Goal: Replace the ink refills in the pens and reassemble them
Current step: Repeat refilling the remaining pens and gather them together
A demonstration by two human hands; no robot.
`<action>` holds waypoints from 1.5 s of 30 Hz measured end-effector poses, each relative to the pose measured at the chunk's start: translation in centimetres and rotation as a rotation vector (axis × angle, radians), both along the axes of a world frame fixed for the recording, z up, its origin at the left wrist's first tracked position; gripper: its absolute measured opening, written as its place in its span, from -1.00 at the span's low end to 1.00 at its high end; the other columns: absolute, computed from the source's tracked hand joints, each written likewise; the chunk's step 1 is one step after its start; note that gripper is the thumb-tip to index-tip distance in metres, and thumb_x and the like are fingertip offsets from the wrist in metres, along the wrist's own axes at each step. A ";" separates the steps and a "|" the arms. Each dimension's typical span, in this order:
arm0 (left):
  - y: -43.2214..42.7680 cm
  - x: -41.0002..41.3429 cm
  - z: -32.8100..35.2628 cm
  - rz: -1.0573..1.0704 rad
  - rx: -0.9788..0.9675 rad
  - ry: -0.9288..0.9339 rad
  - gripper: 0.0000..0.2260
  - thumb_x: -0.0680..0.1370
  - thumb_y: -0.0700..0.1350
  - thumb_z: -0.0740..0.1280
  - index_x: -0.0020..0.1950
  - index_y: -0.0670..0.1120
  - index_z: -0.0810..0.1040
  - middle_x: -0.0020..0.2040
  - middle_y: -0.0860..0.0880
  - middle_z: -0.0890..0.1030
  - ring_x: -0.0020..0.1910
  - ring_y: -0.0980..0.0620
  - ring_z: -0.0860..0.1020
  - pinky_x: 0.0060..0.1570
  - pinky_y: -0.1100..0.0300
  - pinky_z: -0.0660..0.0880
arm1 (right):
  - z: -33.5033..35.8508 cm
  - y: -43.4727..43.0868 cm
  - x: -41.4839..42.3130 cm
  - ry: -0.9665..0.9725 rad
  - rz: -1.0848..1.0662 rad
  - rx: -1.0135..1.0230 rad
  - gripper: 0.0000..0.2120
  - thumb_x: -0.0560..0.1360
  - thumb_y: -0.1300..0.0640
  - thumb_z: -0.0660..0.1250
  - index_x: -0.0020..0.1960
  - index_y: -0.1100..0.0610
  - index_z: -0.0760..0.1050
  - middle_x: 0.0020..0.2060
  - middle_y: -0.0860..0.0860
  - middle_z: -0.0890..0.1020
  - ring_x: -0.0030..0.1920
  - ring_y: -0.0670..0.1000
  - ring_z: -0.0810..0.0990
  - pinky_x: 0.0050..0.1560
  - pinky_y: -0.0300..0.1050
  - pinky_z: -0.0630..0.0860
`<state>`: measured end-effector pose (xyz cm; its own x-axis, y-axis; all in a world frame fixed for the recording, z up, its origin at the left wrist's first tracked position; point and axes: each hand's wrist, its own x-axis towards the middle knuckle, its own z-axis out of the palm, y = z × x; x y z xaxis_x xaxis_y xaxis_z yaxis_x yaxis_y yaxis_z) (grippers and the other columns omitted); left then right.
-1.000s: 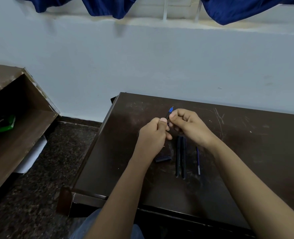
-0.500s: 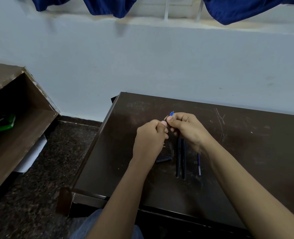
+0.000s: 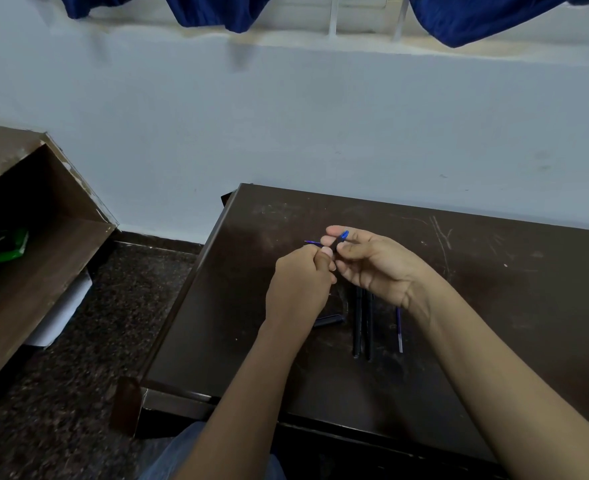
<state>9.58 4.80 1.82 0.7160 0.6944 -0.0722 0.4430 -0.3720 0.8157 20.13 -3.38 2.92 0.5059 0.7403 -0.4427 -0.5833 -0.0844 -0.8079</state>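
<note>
In the head view, much of the small dark pen section with a blue tip is covered by the fingers of the right hand, so its full length cannot be made out. A thin blue ink refill is seen projecting leftward from between the two hands; how far it sits inside the pen section cannot be told. The upper ends of two black pen barrels are hidden beneath the right wrist, and a short dark cap-like piece is partly covered by the left forearm. A second slim blue refill is laid just right of the barrels, its upper end cut off by the right forearm.

All these parts are carried on a scratched dark brown wooden table, near the middle of its left half. A pale blue wall is seen behind the far edge, with dark blue cloth hung above. A brown wooden shelf with something green in it stands to the left over a dark speckled floor.

The left hand is curled into a loose fist, and what its thumb and fingers are pinched on cannot be seen. The right hand is clamped on the pen section between thumb and fingertips. The hands are held together, touching, above the table.
</note>
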 end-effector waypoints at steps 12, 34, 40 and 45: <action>0.1 -0.1 -0.3 -0.008 0.077 0.064 -0.71 0.62 -0.04 0.11 -0.09 -0.16 0.53 -0.15 -0.10 0.64 -0.15 -0.04 0.59 -0.09 0.01 0.53 | -0.8 0.5 -0.6 0.061 -0.031 -0.030 -0.72 0.56 0.39 0.15 0.05 0.13 0.56 -0.12 -0.02 0.68 -0.24 -0.09 0.62 -0.26 -0.33 0.56; 0.2 -0.5 0.3 -0.063 0.053 0.041 -0.83 0.61 -0.04 0.16 0.00 -0.05 0.51 -0.17 -0.08 0.64 -0.19 -0.02 0.59 -0.12 -0.01 0.54 | -0.9 0.8 -0.8 0.088 -0.143 -0.016 -0.89 0.54 0.34 0.28 -0.03 0.20 0.55 -0.35 0.01 0.67 -0.38 -0.12 0.65 -0.31 -0.32 0.58; 0.5 -0.7 0.3 -0.061 0.067 0.059 -0.83 0.61 -0.05 0.15 -0.03 -0.03 0.51 -0.17 -0.06 0.64 -0.18 -0.02 0.59 -0.10 -0.01 0.55 | -1.0 1.3 -0.9 0.139 -0.195 0.032 -0.74 0.57 0.41 0.13 0.00 0.15 0.52 -0.16 -0.01 0.63 -0.18 -0.05 0.61 -0.07 -0.22 0.54; 0.7 -0.8 0.4 -0.056 0.061 0.063 -0.80 0.62 -0.09 0.13 -0.05 -0.01 0.55 -0.18 0.04 0.62 -0.21 0.04 0.57 -0.12 0.04 0.54 | -0.9 1.0 0.7 0.135 -0.442 0.082 -0.74 0.57 0.40 0.12 0.04 0.13 0.50 -0.10 -0.01 0.61 -0.14 -0.05 0.58 0.04 -0.11 0.51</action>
